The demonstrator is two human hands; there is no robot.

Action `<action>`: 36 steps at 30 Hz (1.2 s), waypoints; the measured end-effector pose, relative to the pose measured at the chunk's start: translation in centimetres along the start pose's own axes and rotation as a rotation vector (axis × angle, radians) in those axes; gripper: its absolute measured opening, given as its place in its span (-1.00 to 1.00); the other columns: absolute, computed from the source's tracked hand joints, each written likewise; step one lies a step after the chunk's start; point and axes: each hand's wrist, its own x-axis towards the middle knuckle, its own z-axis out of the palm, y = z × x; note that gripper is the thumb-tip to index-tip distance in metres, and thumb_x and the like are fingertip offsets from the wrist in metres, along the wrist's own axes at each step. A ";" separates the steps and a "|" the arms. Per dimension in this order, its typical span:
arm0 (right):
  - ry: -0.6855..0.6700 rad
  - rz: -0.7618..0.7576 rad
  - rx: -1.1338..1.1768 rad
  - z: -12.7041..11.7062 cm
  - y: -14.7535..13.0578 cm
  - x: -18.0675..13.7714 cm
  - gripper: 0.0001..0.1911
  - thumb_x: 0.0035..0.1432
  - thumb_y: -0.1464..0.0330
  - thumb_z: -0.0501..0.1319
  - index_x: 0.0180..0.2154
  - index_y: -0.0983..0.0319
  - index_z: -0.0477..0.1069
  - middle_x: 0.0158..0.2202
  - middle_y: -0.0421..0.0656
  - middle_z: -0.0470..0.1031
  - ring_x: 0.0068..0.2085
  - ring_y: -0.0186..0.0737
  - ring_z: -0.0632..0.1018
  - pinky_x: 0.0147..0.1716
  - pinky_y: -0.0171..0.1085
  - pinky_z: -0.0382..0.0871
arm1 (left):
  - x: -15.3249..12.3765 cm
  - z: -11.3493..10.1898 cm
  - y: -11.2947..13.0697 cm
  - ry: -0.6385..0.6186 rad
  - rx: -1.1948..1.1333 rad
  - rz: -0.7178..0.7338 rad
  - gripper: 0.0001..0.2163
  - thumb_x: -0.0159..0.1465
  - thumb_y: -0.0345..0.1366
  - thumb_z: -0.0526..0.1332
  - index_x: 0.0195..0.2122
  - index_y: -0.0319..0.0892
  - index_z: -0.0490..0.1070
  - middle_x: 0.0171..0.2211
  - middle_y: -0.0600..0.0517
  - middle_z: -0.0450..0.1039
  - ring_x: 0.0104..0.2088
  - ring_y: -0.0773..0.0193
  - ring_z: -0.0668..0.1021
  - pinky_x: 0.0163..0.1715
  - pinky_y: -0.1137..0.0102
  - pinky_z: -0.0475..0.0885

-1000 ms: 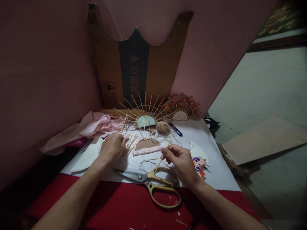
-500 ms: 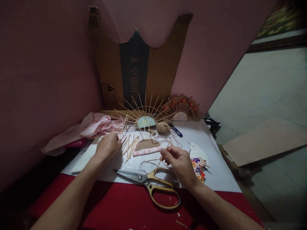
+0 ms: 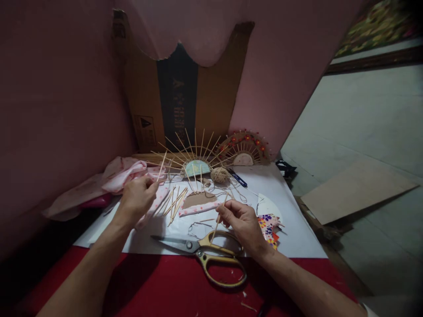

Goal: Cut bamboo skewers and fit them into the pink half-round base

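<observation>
My left hand (image 3: pixel 136 199) pinches one thin wooden skewer (image 3: pixel 161 166) that points up and away, lifted just above a loose pile of skewers (image 3: pixel 172 203) on white paper (image 3: pixel 297 229). My right hand (image 3: pixel 238 222) pinches another skewer (image 3: pixel 218 220) that slants down toward the scissors' handle. Between my hands lies a brown cardboard half-disc with a pink dotted fabric edge (image 3: pixel 198 203). Behind it stand a half-disc with skewers fanned out like rays (image 3: pixel 194 166) and a woven fan with red beads (image 3: pixel 245 152). A ball of twine (image 3: pixel 219 175) sits between them.
Gold-handled scissors (image 3: pixel 211 253) lie at the paper's near edge on a red cloth (image 3: pixel 165 286). Pink dotted fabric (image 3: pixel 115 176) is bunched at the left. A blue clipper (image 3: pixel 237 177), patterned paper scraps (image 3: pixel 268 224), a cardboard sheet (image 3: pixel 185 101) against the wall and floor tiles at right.
My left hand left the skewer pile, drew back to the left and lifted a single skewer. My right hand stayed in place with its skewer. The view shifted slightly.
</observation>
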 end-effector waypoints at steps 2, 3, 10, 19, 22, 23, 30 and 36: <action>-0.006 -0.006 -0.007 -0.1 0.0 -0.1 -0.71 0.16 0.24 0.17 -0.54 0.26 0.37 -0.58 -0.22 0.38 -0.53 -0.36 0.31 -0.51 -0.35 0.20 | -0.4 -0.1 0.6 -0.163 -0.384 -0.128 -0.76 0.08 -0.15 0.16 -0.62 -0.17 0.26 -0.74 0.10 0.21 -0.75 0.41 0.23 -0.73 0.47 0.02; -0.007 -0.008 -0.009 -0.1 0.0 -0.1 -0.71 0.16 0.24 0.17 -0.54 0.25 0.37 -0.57 -0.22 0.38 -0.53 -0.36 0.31 -0.51 -0.35 0.20 | -0.6 -0.1 0.9 -0.267 -0.558 -0.193 -0.77 0.05 -0.17 0.19 -0.62 -0.17 0.25 -0.76 0.14 0.16 -0.78 0.47 0.16 -0.76 0.50 -0.05; -0.005 -0.038 -0.023 -0.1 0.4 -0.2 -0.71 0.15 0.23 0.18 -0.54 0.25 0.36 -0.57 -0.22 0.39 -0.54 -0.37 0.33 -0.53 -0.36 0.22 | -2.0 0.8 2.2 -0.669 -1.006 -0.206 -0.76 0.06 -0.29 0.23 -0.67 -0.21 0.23 -0.82 0.17 0.13 -0.84 0.57 0.09 -0.83 0.57 -0.15; 0.109 -0.339 -0.361 -0.5 -0.5 -0.7 -0.80 0.23 0.32 0.12 -0.41 0.23 0.42 -0.47 -0.16 0.44 -0.42 -0.27 0.42 -0.36 -0.28 0.30 | -4.4 1.9 3.2 -0.970 -1.014 -0.160 -0.81 0.00 -0.24 0.26 -0.64 -0.19 0.30 -0.80 0.13 0.23 -0.82 0.49 0.19 -0.82 0.55 -0.05; 0.088 -0.618 -0.680 -1.2 -0.9 -0.7 -0.79 0.23 0.38 0.10 -0.15 0.24 0.45 -0.36 -0.07 0.50 -0.33 -0.19 0.44 -0.29 -0.21 0.30 | -4.9 1.3 3.3 -1.110 -0.975 -0.181 -0.80 -0.05 -0.29 0.22 -0.74 -0.18 0.26 -0.87 0.13 0.15 -0.85 0.49 0.12 -0.84 0.54 -0.11; 0.062 -0.690 -0.786 -1.4 -0.9 -0.6 -0.75 0.23 0.39 0.09 -0.10 0.25 0.44 -0.36 -0.06 0.50 -0.32 -0.17 0.44 -0.30 -0.20 0.29 | -4.9 1.2 3.2 -1.143 -0.974 -0.188 -0.80 -0.07 -0.32 0.21 -0.76 -0.18 0.25 -0.88 0.13 0.14 -0.86 0.49 0.11 -0.85 0.54 -0.13; -0.057 -0.841 -1.150 -1.8 -1.4 -0.1 -0.74 0.26 0.41 0.02 -0.32 0.28 0.47 -0.46 -0.06 0.44 -0.37 -0.17 0.38 -0.37 -0.22 0.21 | -4.6 -0.1 2.4 -1.182 -1.116 -0.178 -0.74 0.03 -0.30 0.18 -0.77 -0.19 0.27 -0.88 0.14 0.04 -0.88 0.52 0.07 -0.87 0.55 -0.18; 0.107 -0.412 -0.508 -1.8 -3.3 -0.1 -0.76 0.25 0.29 0.07 -0.44 0.24 0.35 -0.47 -0.16 0.38 -0.44 -0.29 0.36 -0.43 -0.29 0.26 | -4.4 1.3 3.3 -0.813 -1.147 -0.060 -0.87 0.15 -0.26 0.23 -0.48 -0.19 0.43 -0.61 0.07 0.39 -0.72 0.49 0.30 -0.81 0.59 0.09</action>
